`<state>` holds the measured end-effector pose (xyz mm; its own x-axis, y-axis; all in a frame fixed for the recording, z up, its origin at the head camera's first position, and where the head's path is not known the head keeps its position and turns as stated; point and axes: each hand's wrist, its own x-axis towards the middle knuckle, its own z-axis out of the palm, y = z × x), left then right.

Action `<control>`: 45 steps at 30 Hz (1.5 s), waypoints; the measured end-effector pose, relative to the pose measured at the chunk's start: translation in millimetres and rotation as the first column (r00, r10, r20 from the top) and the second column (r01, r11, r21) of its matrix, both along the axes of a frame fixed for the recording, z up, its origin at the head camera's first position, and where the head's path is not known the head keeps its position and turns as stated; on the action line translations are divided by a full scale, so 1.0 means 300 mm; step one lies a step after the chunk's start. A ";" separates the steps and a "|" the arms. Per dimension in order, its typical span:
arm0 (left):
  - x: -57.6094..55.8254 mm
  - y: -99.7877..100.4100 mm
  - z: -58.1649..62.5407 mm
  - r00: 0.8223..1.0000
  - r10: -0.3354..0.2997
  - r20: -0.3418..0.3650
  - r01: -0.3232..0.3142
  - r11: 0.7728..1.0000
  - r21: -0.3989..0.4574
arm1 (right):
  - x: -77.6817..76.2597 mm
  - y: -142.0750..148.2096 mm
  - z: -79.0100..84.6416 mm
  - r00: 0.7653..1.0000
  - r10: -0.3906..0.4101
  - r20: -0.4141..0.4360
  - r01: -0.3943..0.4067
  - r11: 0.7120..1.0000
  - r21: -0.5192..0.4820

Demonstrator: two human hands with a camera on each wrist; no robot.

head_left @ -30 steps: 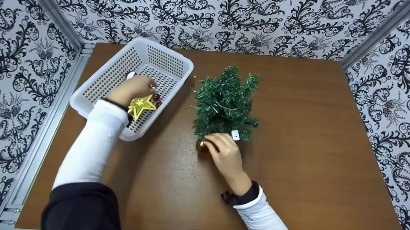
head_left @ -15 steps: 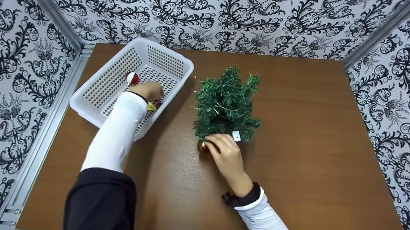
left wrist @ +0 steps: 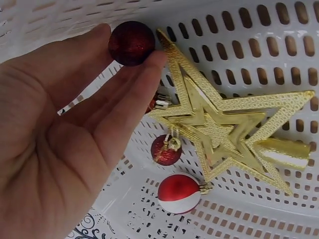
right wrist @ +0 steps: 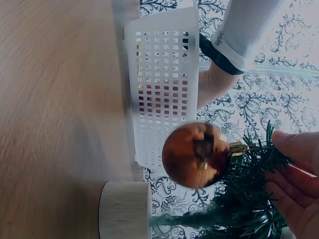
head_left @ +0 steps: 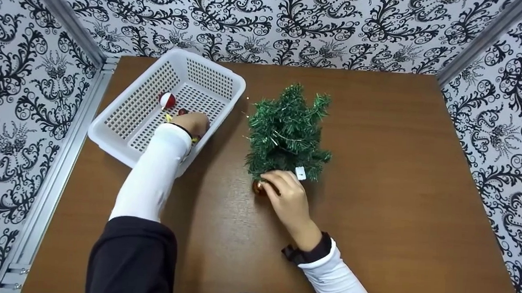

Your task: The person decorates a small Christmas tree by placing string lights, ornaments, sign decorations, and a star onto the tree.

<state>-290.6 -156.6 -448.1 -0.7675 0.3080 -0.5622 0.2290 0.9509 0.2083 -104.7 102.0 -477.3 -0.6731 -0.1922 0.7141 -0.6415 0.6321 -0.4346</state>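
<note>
Head view: L hand (head_left: pixel 194 123) is down inside the white basket (head_left: pixel 209 76); R hand (head_left: pixel 288 200) is at the near lower edge of the green tree (head_left: pixel 288 121), which stands just beyond it on the brown table (head_left: pixel 396 170). L wrist cam: L hand pinches a dark red ball (left wrist: pixel 132 43) b/w thumb & fingertips. Gold star (left wrist: pixel 219 132) lies just beyond those fingertips; can't tell if they touch. Small red ball (left wrist: pixel 166 150) is beside the fingers, red-and-white ball (left wrist: pixel 179 194) a bit farther off, plus a red bauble w/ metallic cap (left wrist: pixel 160 99), partly hidden behind the fingers. R wrist cam: R hand pinches a branch tip (right wrist: pixel 271 157) b/w thumb & fingers; copper ball (right wrist: pixel 197 155) hangs by its gold cap & thin loop just off those fingertips. Can't tell if they grip the loop too. Tree's pale round base (right wrist: pixel 124 211) is beyond R hand, past the ball. Writing: white tag (head_left: pixel 300 173) next to R hand's knuckles has a dark mark, unreadable; L arm's white cuff (right wrist: pixel 234 50) has tiny dark lettering, too small to read.
</note>
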 end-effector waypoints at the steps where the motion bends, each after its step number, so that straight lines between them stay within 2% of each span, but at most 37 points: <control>1: -0.002 -0.004 -0.006 1.000 -0.004 -0.002 0.004 1.000 0.008 | 0.000 0.000 -0.001 1.000 0.000 -0.001 0.000 1.000 -0.001; 10: -0.011 -0.026 -0.039 1.000 -0.029 -0.003 0.029 0.999 0.029 | 0.004 -0.002 0.001 1.000 0.004 -0.002 -0.004 1.000 0.004; 14: -0.016 -0.030 -0.039 1.000 0.000 -0.012 0.000 0.999 0.036 | 0.003 0.000 0.002 1.000 0.003 -0.005 -0.003 1.000 0.002; 23: -0.039 -0.078 0.016 0.994 0.030 -0.101 -0.017 0.992 0.124 | 0.000 -0.001 0.006 1.000 0.007 -0.008 -0.007 1.000 0.002; 28: -0.046 -0.105 0.047 0.987 0.068 -0.148 -0.038 0.979 0.198 | 0.000 0.001 0.004 1.000 0.006 0.003 -0.006 1.000 -0.002; 32: -0.030 -0.119 0.070 0.976 0.143 -0.164 -0.093 0.956 0.277 | 0.001 0.001 0.004 1.000 0.000 -0.007 0.000 1.000 -0.007; 35: -0.012 -0.121 0.084 0.957 0.215 -0.193 -0.136 0.924 0.358 | 0.001 0.002 0.004 1.000 -0.007 -0.008 0.007 1.000 0.001; 40: 0.024 -0.121 0.112 0.925 0.274 -0.262 -0.141 0.891 0.431 | 0.003 0.002 0.004 1.000 -0.010 0.010 0.010 1.000 0.018; 45: 0.090 -0.106 0.165 0.901 0.325 -0.286 -0.150 0.854 0.497 | 0.003 0.000 0.002 1.000 -0.003 0.001 0.003 1.000 0.009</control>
